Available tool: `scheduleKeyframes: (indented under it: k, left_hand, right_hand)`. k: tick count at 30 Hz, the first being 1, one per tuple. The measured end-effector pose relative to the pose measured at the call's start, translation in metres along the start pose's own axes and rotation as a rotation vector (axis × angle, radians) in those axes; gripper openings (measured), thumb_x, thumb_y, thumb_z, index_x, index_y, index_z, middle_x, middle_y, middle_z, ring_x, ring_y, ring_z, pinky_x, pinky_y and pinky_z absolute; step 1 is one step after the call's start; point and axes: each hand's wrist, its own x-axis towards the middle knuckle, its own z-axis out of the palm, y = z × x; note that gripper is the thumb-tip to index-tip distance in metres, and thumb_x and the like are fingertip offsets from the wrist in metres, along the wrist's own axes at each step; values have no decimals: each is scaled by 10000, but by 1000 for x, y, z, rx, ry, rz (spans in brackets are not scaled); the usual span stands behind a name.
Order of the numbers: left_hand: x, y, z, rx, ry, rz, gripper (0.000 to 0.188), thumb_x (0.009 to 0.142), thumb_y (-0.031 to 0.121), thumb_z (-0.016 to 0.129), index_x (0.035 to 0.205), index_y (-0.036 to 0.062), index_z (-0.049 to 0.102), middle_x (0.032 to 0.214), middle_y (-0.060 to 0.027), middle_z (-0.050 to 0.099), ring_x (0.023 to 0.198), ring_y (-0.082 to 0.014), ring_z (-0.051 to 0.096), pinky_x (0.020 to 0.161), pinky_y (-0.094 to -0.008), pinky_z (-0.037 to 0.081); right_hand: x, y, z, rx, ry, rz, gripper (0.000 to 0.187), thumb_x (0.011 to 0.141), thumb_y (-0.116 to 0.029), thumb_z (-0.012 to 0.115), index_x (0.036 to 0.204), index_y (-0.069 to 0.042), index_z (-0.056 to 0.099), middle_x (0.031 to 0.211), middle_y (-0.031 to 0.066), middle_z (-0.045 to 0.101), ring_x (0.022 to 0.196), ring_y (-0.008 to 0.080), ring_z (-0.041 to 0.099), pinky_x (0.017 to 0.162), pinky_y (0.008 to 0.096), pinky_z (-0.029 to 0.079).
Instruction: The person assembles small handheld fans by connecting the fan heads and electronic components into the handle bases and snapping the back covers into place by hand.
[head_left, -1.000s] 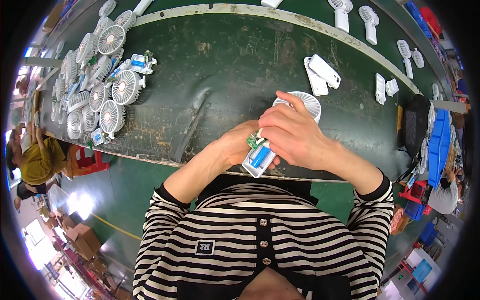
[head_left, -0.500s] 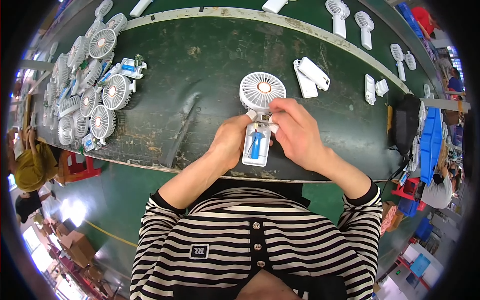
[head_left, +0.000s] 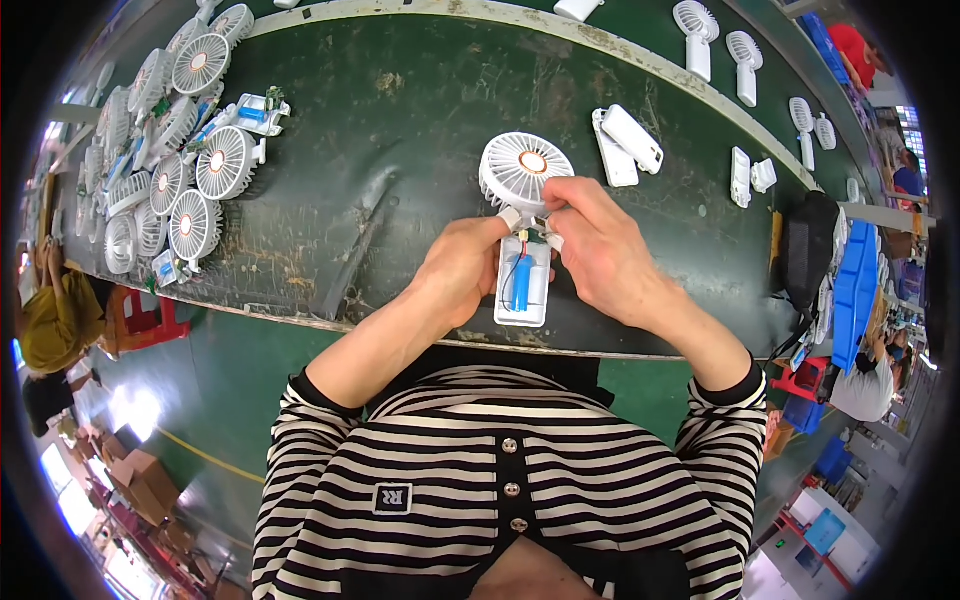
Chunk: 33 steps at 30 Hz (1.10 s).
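Note:
A white handheld fan (head_left: 527,168) with an orange-ringed centre lies in front of me, its handle housing (head_left: 541,301) open. Inside the handle sits a blue cylindrical battery (head_left: 521,284) with thin red and black wires. My left hand (head_left: 460,268) is closed around the left side of the fan's neck and handle, its white-covered thumb tip at the neck. On the other side, my right hand (head_left: 605,255) is closed with bent fingers at the neck, just below the fan head. A small circuit board (head_left: 532,232) shows partly between the fingertips; the rest is hidden.
At the left lies a heap of white fans (head_left: 170,185) with open handles and blue batteries. White handle covers (head_left: 630,140) lie right of my fan, with small white parts (head_left: 750,178) farther right. More fans (head_left: 697,38) lie beyond the pale strip. A black bag (head_left: 808,245) sits at the right edge.
The circuit board at the neck has tipped, so its dark display no longer shows. Both hands stay at the fan's neck. The whole view has shifted slightly.

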Motion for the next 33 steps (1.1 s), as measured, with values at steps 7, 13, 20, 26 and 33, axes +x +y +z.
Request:
scheduleKeyframes:
  k: [7,13,20,26,33]
  left_hand:
    - [0,4,2,52,56,-13,332,911,167,371,1039,-127,458,896,-188,596,748,-268,635,622,-348,549]
    - [1,5,0,65,56,-30,329,920,166,386,1062,-127,436,986,-192,565,847,-259,614,727,-365,522]
    - [-1,6,0,45,39,-25,317,914,156,392,1052,-126,441,984,-191,566,849,-253,613,729,-365,523]
    - [1,4,-1,13,54,-6,317,889,133,375,1036,-141,437,913,-214,580,763,-298,637,630,-370,557]
    - [3,0,-7,19,55,-10,313,880,134,385,1039,-133,429,913,-192,568,767,-287,632,630,-361,555]
  right_hand:
    - [9,-2,-9,-169,-192,-64,146,620,28,567,755,42,514,1048,139,481,912,293,478,759,364,413]
    - [12,0,-10,-207,-226,-102,128,622,-10,571,732,32,521,1031,129,486,927,273,465,778,353,388]
    - [15,1,-9,-228,-253,-111,129,621,-20,572,733,26,526,1023,123,491,925,264,467,793,350,378]
    - [17,2,-9,-260,-253,-174,197,568,-82,661,713,12,568,959,95,483,910,223,461,761,334,364]
    - [17,-1,-8,-265,-254,-182,183,578,-80,646,713,15,568,972,98,484,908,222,457,795,333,354]
